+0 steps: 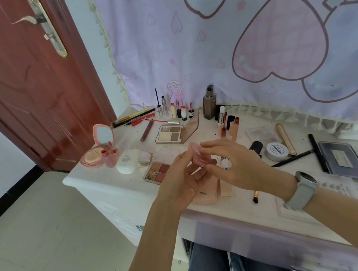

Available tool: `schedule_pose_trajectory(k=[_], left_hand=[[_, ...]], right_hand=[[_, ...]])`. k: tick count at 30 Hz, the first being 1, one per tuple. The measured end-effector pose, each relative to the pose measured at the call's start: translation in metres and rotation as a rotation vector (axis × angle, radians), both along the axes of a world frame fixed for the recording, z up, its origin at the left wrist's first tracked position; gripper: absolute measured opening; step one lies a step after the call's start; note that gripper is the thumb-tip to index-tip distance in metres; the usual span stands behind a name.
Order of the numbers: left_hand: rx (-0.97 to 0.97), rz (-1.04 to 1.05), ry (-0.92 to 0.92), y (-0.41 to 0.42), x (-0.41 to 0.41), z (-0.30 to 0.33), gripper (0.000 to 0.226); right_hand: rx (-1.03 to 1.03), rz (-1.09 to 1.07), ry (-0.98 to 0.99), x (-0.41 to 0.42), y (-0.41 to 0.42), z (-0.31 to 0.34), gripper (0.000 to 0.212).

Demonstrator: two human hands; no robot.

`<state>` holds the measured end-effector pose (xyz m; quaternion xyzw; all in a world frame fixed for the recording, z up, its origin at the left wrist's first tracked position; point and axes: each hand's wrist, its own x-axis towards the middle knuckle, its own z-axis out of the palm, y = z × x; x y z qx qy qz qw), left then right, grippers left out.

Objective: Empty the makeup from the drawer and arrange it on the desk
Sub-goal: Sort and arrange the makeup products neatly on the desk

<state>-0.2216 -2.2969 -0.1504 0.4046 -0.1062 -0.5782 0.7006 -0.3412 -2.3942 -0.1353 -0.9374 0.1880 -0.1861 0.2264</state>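
Both hands' grip (203,161) pinch sm. pink compact (201,158), prob. blush, above desk (232,207).

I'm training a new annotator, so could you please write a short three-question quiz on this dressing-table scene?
1. True or false: the small pink case is held by both the left hand and the right hand.
2. Which wrist wears the grey watch? A) left B) right C) neither
3. Fill in: the round pink compact near the desk's left end stands open, showing its ____ inside the lid.

Key:
1. True; fingers of both hands pinch it above the desk.
2. B.
3. Mirror.
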Motion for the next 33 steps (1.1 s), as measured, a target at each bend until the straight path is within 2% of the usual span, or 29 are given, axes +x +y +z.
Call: schedule_pose_trajectory(k=[5, 8, 11, 14, 17, 20, 22, 24, 26, 29, 31, 33], left_hand=[[-0.008, 0.011, -0.004, -0.003, 0.000, -0.005, 0.033], [0.009, 0.038, -0.021, -0.005, 0.000, -0.004, 0.017], [0.042, 0.072, -0.048, -0.007, 0.003, -0.004, 0.014], [0.091, 0.072, -0.054, -0.006, 0.008, -0.005, 0.016], [0.116, 0.023, 0.027, -0.003, 0.014, -0.004, 0.026], [0.125, -0.009, -0.048, -0.003, 0.021, -0.002, 0.024], [0.154, 0.010, -0.169, -0.006, 0.023, 0.000, 0.021], [0.223, 0.037, -0.376, -0.010, 0.024, 0.002, 0.024], [0.310, 0.057, -0.704, -0.014, 0.025, 0.002, 0.031], [0.408, 0.010, -1.333, -0.021, 0.026, 0.000, 0.037], [0.509, -0.068, -1.592, -0.027, 0.024, -0.004, 0.044], [0.622, -0.137, -1.743, -0.033, 0.023, -0.008, 0.054]], right_hand=[[-0.155, 0.010, 0.033, 0.006, -0.001, 0.002, 0.032], [-0.232, 0.000, 0.127, 0.011, 0.000, 0.000, 0.032], [-0.252, -0.012, 0.157, 0.016, -0.002, 0.001, 0.027], [-0.143, 0.000, 0.147, 0.018, -0.010, 0.007, 0.025], [0.022, -0.027, 0.068, 0.022, -0.019, 0.013, 0.030], [0.127, -0.154, 0.016, 0.030, -0.030, 0.010, 0.029], [0.169, -0.240, 0.039, 0.035, -0.036, 0.007, 0.028], [0.159, -0.289, 0.065, 0.040, -0.040, 0.004, 0.027], [0.097, -0.320, 0.093, 0.045, -0.044, 0.001, 0.026], [0.015, -0.346, 0.126, 0.051, -0.050, 0.000, 0.028], [-0.061, -0.344, 0.180, 0.054, -0.052, -0.001, 0.029], [-0.112, -0.338, 0.241, 0.056, -0.055, -0.002, 0.030]])
